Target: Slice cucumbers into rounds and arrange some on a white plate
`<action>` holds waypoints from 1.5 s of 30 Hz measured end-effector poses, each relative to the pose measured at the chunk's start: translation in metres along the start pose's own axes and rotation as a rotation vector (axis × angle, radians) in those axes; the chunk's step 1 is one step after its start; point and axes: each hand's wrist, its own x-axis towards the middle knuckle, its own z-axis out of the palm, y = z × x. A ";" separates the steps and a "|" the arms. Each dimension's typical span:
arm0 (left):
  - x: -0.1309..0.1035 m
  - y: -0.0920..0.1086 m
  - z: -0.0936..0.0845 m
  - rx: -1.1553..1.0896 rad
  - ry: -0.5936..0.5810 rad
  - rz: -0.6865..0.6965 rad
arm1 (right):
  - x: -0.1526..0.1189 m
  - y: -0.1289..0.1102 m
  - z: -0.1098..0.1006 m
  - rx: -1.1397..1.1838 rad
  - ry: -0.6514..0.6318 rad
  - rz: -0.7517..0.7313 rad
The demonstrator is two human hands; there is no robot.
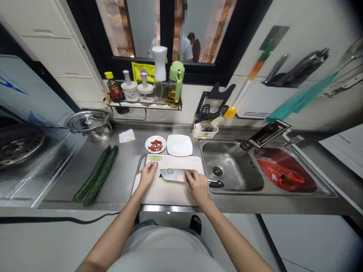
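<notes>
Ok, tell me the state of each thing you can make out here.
Knife: broad side up, a cucumber slice on its blade, under the right hand.
Cut slices: overlapping in a row on the cutting board.
Two cucumbers: whole, side by side.
Pot: lid on.
Round plate: holding red pieces.
Oil jug: upright, partly filled.
Sauce bottle: upright, yellow cap on.
Red bag: crumpled.

We see a matt, plastic-looking cutting board [170, 194], and over it a kitchen knife [178, 176] with a shiny metal blade. Left of the board we find rough-skinned cucumbers [102, 174]; behind it, a glossy square plate [179, 145]; right of it, a smooth metal sink [235, 160].
</notes>
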 end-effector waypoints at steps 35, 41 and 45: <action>0.074 -0.020 0.033 0.577 -0.089 -0.051 | -0.013 0.009 0.014 0.071 -0.058 0.044; 0.080 -0.022 0.036 0.685 -0.113 0.033 | -0.015 0.010 0.016 0.087 -0.057 0.049; 0.079 -0.025 0.036 0.752 -0.110 0.072 | -0.016 0.011 0.016 0.101 -0.056 0.054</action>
